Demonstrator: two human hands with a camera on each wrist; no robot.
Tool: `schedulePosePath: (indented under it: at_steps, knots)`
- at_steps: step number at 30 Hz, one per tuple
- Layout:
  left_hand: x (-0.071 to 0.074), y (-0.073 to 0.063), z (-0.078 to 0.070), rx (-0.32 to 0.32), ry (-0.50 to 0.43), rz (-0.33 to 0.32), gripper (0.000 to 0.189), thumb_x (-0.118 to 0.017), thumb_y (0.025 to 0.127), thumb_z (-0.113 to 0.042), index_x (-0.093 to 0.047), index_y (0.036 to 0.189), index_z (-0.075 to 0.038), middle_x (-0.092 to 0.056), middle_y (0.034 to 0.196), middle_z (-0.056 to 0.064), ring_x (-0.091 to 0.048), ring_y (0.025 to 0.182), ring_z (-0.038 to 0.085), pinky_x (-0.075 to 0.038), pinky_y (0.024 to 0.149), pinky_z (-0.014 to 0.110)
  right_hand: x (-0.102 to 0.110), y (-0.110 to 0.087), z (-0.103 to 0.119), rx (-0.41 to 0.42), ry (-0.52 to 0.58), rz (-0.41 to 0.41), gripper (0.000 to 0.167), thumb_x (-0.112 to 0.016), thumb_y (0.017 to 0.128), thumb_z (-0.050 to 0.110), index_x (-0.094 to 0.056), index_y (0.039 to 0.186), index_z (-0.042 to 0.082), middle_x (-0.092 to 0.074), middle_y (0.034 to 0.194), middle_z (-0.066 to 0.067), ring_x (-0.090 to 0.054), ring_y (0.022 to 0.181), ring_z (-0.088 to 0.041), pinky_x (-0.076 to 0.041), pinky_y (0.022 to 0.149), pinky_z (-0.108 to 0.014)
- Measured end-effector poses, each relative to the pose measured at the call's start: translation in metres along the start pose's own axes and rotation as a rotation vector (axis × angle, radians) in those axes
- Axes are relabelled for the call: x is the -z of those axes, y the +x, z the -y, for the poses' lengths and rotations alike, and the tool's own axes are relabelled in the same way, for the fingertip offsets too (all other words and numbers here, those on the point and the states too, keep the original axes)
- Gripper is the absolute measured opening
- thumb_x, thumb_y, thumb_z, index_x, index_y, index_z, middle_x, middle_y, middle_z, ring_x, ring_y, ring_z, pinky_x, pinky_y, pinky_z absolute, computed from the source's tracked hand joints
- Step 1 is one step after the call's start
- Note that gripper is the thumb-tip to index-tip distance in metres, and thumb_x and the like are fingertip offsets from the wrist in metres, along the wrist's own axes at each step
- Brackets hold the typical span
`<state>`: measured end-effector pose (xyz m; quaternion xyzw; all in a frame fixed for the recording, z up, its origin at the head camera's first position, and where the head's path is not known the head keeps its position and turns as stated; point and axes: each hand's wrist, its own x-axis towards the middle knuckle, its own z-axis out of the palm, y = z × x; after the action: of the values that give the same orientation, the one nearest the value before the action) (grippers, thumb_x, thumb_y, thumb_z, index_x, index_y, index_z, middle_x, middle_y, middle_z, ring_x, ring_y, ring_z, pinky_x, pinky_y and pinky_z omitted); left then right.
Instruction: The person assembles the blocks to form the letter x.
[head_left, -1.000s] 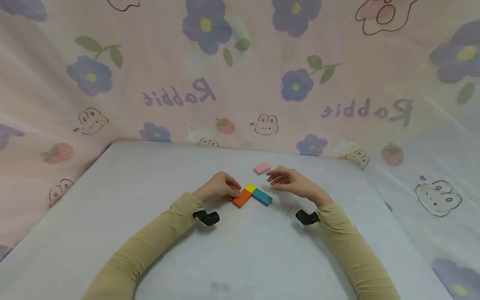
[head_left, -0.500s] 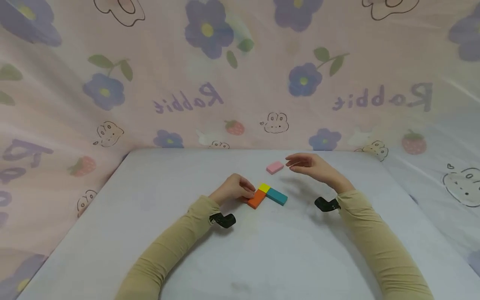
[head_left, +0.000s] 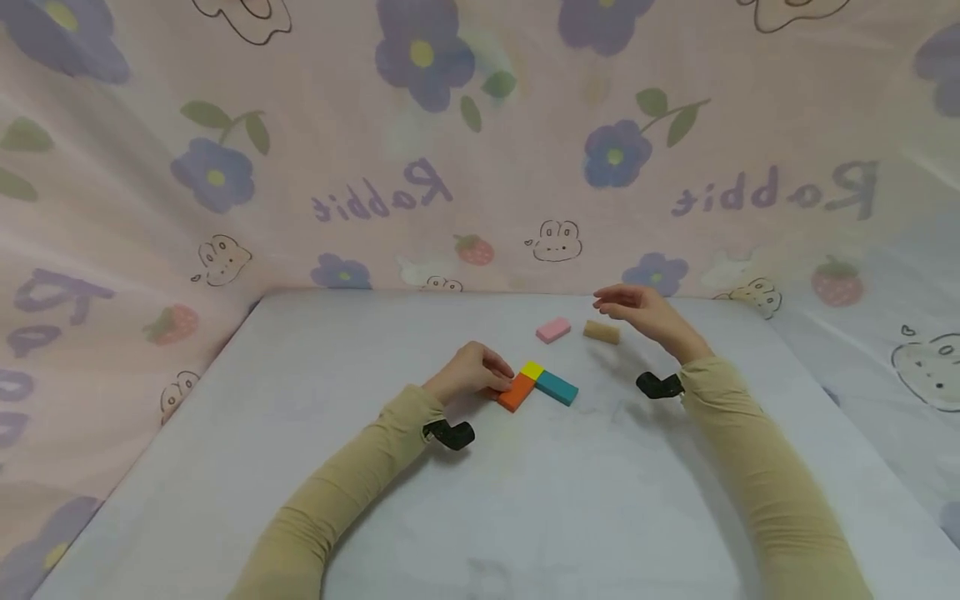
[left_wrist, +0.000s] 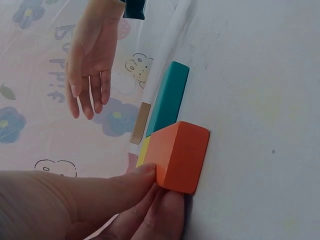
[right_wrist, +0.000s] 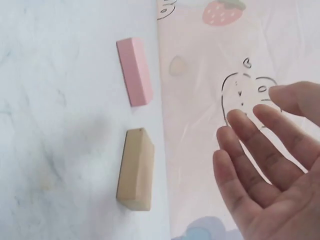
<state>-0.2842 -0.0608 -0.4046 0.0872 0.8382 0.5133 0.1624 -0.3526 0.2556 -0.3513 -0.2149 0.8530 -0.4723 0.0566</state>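
Observation:
In the head view my left hand [head_left: 471, 372] is at the left side of an orange block [head_left: 517, 392]. The left wrist view shows its thumb [left_wrist: 146, 169] and curled fingers holding the near end of that block. A yellow block [head_left: 532, 370] adjoins the orange one's far end, and a teal block [head_left: 557, 387] slants off from there to the right, making a corner. My right hand [head_left: 645, 315] hovers with loosely extended fingers, holding nothing, beyond a plain wooden block [head_left: 602, 332]. Left of the wooden block lies a pink block [head_left: 553, 330].
All the blocks lie on a white table [head_left: 570, 500]. A patterned curtain [head_left: 495, 167] with flowers and rabbits rises along the back and both sides. Black wrist mounts [head_left: 450, 434] stick out from the sleeves.
My right hand has moved back and to the right, away from the pink block, uncovering the wooden block. The left hand stays at the orange block. The head view has shifted slightly.

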Motion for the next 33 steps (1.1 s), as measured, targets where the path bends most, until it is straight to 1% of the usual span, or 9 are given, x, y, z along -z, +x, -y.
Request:
schedulePosePath:
  at_steps: [5, 7, 11, 14, 16, 20, 23, 27, 33]
  knots:
    - [0.007, -0.005, 0.001, 0.005, -0.001, 0.028, 0.017, -0.076, 0.081, -0.006, -0.072, 0.097, -0.001, -0.067, 0.094, 0.008, -0.065, 0.070, 0.016, -0.056, 0.066, 0.026, -0.005, 0.007, -0.011, -0.011, 0.031, -0.013, 0.041, -0.055, 0.099, 0.021, -0.051, 0.135, 0.002, -0.054, 0.131, -0.021, -0.051, 0.120, -0.032, -0.035, 0.104, -0.051]
    - [0.013, -0.008, 0.002, 0.013, 0.011, 0.014, 0.016, -0.076, 0.081, -0.005, -0.073, 0.096, -0.001, -0.067, 0.095, 0.008, -0.065, 0.070, 0.016, -0.056, 0.066, 0.026, -0.010, 0.013, -0.014, -0.013, 0.044, -0.021, 0.041, -0.055, 0.098, 0.022, -0.052, 0.134, 0.003, -0.055, 0.131, -0.021, -0.051, 0.119, -0.031, -0.035, 0.104, -0.051]
    - [0.025, -0.012, 0.003, 0.036, 0.029, -0.021, 0.014, -0.076, 0.080, -0.004, -0.073, 0.094, -0.002, -0.067, 0.094, 0.009, -0.064, 0.069, 0.017, -0.055, 0.065, 0.026, -0.019, 0.026, -0.018, -0.009, 0.068, -0.034, 0.040, -0.056, 0.098, 0.023, -0.054, 0.133, 0.005, -0.057, 0.129, -0.018, -0.052, 0.119, -0.029, -0.039, 0.103, -0.045]
    - [0.028, -0.012, 0.004, 0.046, 0.025, -0.010, 0.014, -0.076, 0.080, -0.004, -0.073, 0.094, -0.002, -0.067, 0.094, 0.009, -0.065, 0.069, 0.018, -0.056, 0.066, 0.027, -0.019, 0.030, -0.019, -0.011, 0.069, -0.034, 0.039, -0.056, 0.098, 0.021, -0.053, 0.133, 0.004, -0.057, 0.129, -0.018, -0.052, 0.119, -0.030, -0.040, 0.102, -0.042]
    - [0.027, -0.010, 0.003, 0.043, 0.027, 0.001, 0.015, -0.076, 0.080, -0.004, -0.073, 0.095, -0.002, -0.067, 0.095, 0.009, -0.064, 0.069, 0.017, -0.056, 0.066, 0.027, -0.017, 0.029, -0.017, -0.011, 0.071, -0.027, 0.040, -0.055, 0.098, 0.018, -0.052, 0.134, 0.001, -0.055, 0.130, -0.021, -0.051, 0.120, -0.032, -0.040, 0.102, -0.043]
    - [0.022, -0.005, 0.002, 0.034, 0.013, 0.008, 0.015, -0.076, 0.080, -0.004, -0.074, 0.095, -0.003, -0.067, 0.095, 0.009, -0.064, 0.070, 0.018, -0.056, 0.066, 0.027, -0.011, 0.021, -0.005, -0.025, 0.086, -0.015, 0.039, -0.054, 0.098, 0.011, -0.049, 0.134, -0.004, -0.052, 0.131, -0.027, -0.048, 0.121, -0.038, -0.037, 0.103, -0.048]
    - [0.019, -0.003, 0.001, 0.034, -0.008, 0.011, 0.015, -0.076, 0.080, -0.004, -0.074, 0.095, -0.002, -0.067, 0.095, 0.009, -0.064, 0.070, 0.018, -0.056, 0.066, 0.027, -0.009, 0.014, 0.003, -0.044, 0.056, -0.011, 0.039, -0.054, 0.098, 0.010, -0.049, 0.133, -0.005, -0.052, 0.130, -0.028, -0.048, 0.121, -0.039, -0.036, 0.103, -0.050]
    - [0.014, -0.001, 0.001, 0.032, -0.015, 0.019, 0.015, -0.076, 0.080, -0.003, -0.073, 0.095, -0.002, -0.067, 0.095, 0.009, -0.064, 0.069, 0.017, -0.056, 0.065, 0.027, -0.009, 0.009, 0.004, -0.057, -0.001, -0.008, 0.038, -0.056, 0.097, 0.010, -0.052, 0.131, -0.006, -0.053, 0.129, -0.028, -0.050, 0.118, -0.037, -0.038, 0.101, -0.047]
    - [0.006, -0.001, 0.000, 0.021, -0.019, 0.034, 0.014, -0.074, 0.081, -0.002, -0.073, 0.095, -0.001, -0.066, 0.096, 0.010, -0.063, 0.068, 0.017, -0.056, 0.064, 0.027, -0.007, 0.002, -0.002, -0.066, -0.033, 0.013, 0.039, -0.057, 0.095, 0.006, -0.050, 0.131, -0.009, -0.051, 0.129, -0.031, -0.049, 0.120, -0.039, -0.042, 0.097, -0.043]
